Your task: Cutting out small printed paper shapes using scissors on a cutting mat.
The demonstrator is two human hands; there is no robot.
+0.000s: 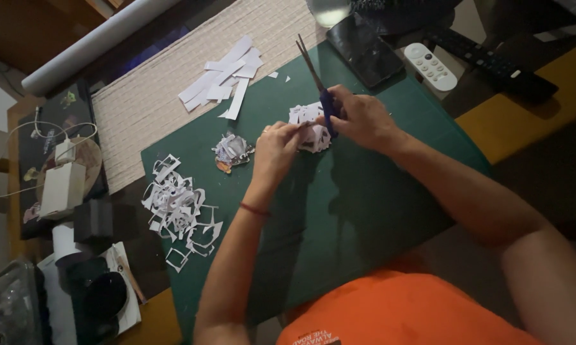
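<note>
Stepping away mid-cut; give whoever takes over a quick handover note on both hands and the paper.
Right hand: holds the blue-handled scissors, blades pointing away from the body.
Left hand: pinches the white paper piece against the scissors, above the green cutting mat.
Done: a small printed cutout lies on the mat left of the hands; cut scraps are piled at the mat's left edge; white strips lie beyond it.
Left: the piece in hand is only partly cut.
</note>
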